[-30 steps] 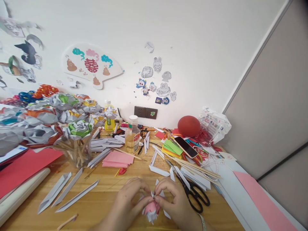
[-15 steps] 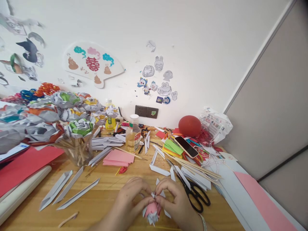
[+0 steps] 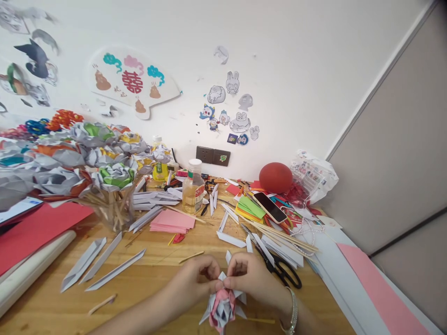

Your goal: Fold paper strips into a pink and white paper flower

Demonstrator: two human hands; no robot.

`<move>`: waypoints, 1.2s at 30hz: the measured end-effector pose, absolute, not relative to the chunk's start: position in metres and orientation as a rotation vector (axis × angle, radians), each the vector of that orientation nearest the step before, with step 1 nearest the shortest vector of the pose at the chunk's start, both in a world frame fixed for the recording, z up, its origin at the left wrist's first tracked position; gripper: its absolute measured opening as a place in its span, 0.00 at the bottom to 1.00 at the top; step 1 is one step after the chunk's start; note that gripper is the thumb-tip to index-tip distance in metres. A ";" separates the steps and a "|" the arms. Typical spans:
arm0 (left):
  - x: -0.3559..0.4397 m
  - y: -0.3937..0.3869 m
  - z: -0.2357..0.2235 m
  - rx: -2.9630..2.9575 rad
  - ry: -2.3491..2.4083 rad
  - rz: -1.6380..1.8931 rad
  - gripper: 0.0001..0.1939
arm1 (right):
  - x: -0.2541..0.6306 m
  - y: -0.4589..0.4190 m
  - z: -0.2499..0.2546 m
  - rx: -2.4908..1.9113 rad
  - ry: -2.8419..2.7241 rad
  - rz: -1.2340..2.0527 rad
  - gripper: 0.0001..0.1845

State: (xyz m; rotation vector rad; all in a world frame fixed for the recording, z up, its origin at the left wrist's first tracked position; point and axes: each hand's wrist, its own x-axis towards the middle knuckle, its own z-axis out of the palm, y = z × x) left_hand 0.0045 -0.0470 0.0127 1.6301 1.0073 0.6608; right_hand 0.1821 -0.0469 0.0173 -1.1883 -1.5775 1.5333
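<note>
A folded paper flower point(image 3: 223, 307) in pink and grey-white sits between my two hands at the bottom middle. My left hand point(image 3: 202, 277) pinches its upper tip from the left, thumb against curled fingers. From the other side my right hand point(image 3: 246, 277) pinches the same tip, and a bracelet circles that wrist. Pointed grey paper petals stick out around the pink centre. Black-handled scissors point(image 3: 284, 270) lie just right of my right hand. Folded grey paper strips point(image 3: 117, 270) lie to the left.
A stack of pink paper point(image 3: 172, 221) lies behind the hands, near a glue bottle point(image 3: 193, 188). Finished paper flowers point(image 3: 115, 176) stand in a clear container at left. A phone point(image 3: 269, 207), wooden sticks point(image 3: 279, 232) and a red balloon point(image 3: 275, 177) are at right.
The flower has tilted and shows more of its pink and grey petals. Both hands still pinch its tip, with the right forearm swung lower. The view has shifted slightly.
</note>
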 end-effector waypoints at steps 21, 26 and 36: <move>0.001 -0.049 0.015 1.904 1.187 0.618 0.06 | 0.178 -0.055 0.024 -1.312 -1.940 0.972 0.08; 0.000 -0.045 0.017 1.723 1.112 0.567 0.05 | 0.179 -0.054 0.022 -1.293 -1.885 1.030 0.07; -0.003 -0.049 0.034 1.975 1.175 0.557 0.06 | 0.179 -0.054 0.025 -1.194 -2.009 0.936 0.08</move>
